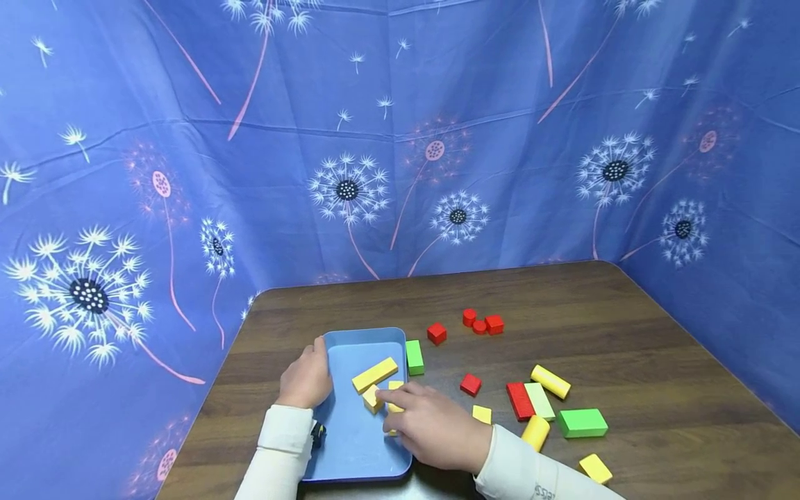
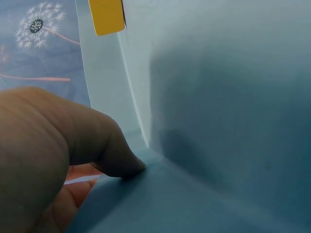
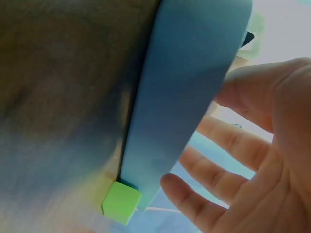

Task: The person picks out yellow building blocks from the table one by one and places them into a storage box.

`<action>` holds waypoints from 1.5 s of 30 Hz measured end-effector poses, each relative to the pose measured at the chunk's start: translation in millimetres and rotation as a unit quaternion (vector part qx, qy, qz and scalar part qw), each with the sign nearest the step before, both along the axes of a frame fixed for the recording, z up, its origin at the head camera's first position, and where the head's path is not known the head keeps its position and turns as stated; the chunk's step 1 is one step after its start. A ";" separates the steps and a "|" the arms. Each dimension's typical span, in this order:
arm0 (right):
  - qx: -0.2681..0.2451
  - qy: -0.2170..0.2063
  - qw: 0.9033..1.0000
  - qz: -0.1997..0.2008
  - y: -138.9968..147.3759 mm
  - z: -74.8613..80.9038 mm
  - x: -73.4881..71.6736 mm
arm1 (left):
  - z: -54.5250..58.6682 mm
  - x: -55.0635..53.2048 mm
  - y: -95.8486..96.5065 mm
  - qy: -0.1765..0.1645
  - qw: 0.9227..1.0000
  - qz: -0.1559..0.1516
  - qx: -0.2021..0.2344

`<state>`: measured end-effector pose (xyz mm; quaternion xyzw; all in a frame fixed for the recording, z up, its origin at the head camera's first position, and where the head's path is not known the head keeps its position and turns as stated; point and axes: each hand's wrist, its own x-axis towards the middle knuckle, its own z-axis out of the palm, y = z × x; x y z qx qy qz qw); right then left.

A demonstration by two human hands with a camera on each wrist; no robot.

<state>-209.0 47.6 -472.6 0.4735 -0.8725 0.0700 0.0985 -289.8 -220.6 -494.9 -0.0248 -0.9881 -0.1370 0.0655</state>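
Observation:
My left hand (image 1: pixel 306 377) grips the left rim of a blue tray (image 1: pixel 340 455). In the left wrist view the thumb (image 2: pixel 109 145) presses the tray's inner wall and other fingers lie outside it. My right hand (image 1: pixel 431 423) reaches over the tray's right rim, fingers spread among yellow blocks. In the right wrist view the fingers (image 3: pixel 214 179) are loosely extended, their tips partly hidden behind the tray wall (image 3: pixel 180 92). A long yellow block (image 1: pixel 375 375) and a small yellow block (image 1: pixel 371 399) lie in the tray. Another yellow block (image 1: pixel 395 386) is partly covered by the right hand.
A green block (image 1: pixel 414 357) stands against the tray's right side. Several red blocks (image 1: pixel 437 332) lie farther back. To the right are yellow cylinders (image 1: pixel 551 382), a red block (image 1: pixel 520 401), a pale green block (image 1: pixel 539 401), a green block (image 1: pixel 582 423) and yellow blocks (image 1: pixel 595 469).

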 end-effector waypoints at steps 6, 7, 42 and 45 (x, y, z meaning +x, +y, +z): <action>-0.035 0.032 0.999 0.019 3.3 7.0 1.8 | 0.0 1.2 -1.1 -0.003 1.000 0.002 0.002; -0.047 0.038 0.998 0.022 4.1 8.4 2.0 | 0.0 1.1 -1.3 -0.002 1.000 0.002 0.003; -0.087 0.023 0.992 -0.090 72.6 14.8 23.4 | 1.0 0.1 -1.3 -0.004 1.000 0.000 0.015; -0.090 0.031 0.990 -0.106 83.7 13.1 25.0 | 1.8 -0.2 -0.3 -0.006 1.000 -0.002 0.014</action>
